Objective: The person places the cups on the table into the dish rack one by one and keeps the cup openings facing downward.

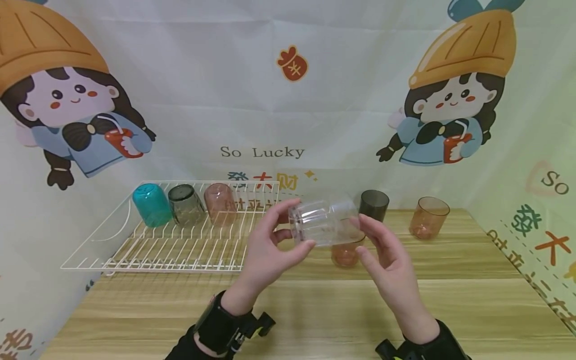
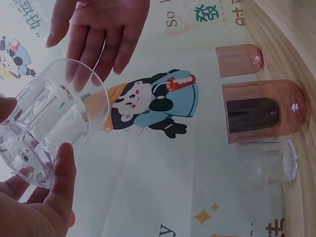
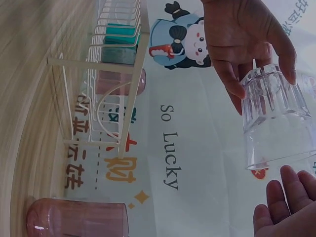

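A clear drinking glass (image 1: 324, 220) is held tilted on its side in mid-air, its thick faceted base to the left and its rim to the right. My left hand (image 1: 274, 250) grips it round the base end, thumb on one side and fingers on the other. At the rim end is my right hand (image 1: 389, 265), fingers extended and loosely bent; the right wrist view has its fingertips (image 3: 289, 173) just short of the rim. Partly hidden behind the held glass stands a pink glass (image 1: 345, 256) on the table.
A white wire rack (image 1: 153, 270) at the left bears a teal glass (image 1: 152, 205), a grey glass (image 1: 186, 205) and a pink one (image 1: 220, 205), all upside down. Upright on the wooden table (image 1: 315, 310) are a dark glass (image 1: 374, 202), an amber-pink glass (image 1: 429, 218) and another clear glass (image 2: 271, 160).
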### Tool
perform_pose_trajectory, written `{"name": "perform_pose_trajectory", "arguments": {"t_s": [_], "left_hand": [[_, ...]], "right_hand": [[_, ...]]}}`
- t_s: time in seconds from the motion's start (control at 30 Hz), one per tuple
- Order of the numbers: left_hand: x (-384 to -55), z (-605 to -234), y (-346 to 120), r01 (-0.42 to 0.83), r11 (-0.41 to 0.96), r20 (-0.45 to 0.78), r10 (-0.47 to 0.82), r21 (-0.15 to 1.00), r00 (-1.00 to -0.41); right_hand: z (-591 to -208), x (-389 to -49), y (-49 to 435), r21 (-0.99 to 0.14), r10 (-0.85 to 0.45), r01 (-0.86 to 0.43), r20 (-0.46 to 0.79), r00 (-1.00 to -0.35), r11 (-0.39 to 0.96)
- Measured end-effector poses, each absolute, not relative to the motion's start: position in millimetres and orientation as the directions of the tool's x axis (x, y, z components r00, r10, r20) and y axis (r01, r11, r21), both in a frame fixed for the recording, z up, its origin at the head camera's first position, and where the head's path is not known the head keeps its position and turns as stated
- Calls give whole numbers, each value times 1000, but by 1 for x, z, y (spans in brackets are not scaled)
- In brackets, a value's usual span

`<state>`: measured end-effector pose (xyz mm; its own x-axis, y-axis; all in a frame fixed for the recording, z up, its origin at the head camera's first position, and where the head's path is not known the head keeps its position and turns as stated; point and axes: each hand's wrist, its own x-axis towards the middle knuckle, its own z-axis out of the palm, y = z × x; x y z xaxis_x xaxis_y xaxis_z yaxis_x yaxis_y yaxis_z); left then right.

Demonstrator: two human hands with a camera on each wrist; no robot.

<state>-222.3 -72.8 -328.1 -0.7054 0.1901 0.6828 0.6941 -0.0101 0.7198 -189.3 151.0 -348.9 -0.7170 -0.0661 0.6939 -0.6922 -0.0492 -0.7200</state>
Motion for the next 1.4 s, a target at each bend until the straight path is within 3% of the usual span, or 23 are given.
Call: {"name": "perform_pose_trajectory", "arguments": {"t_s": [0.63, 1.1, 1.4], "left_hand": [[-228, -318, -94, 712, 84, 691, 187, 697, -699], [-238, -312, -111, 620, 224, 597, 168, 752, -785], [-241, -307, -124, 571, 329, 551, 160, 752, -819]], "right_hand": [[-355, -193, 160, -707, -99, -707, 703, -704, 11], [-362, -198, 167, -693, -134, -720, 711, -690, 32], [-367, -196, 172, -717, -145, -683, 668, -730, 137]]}}
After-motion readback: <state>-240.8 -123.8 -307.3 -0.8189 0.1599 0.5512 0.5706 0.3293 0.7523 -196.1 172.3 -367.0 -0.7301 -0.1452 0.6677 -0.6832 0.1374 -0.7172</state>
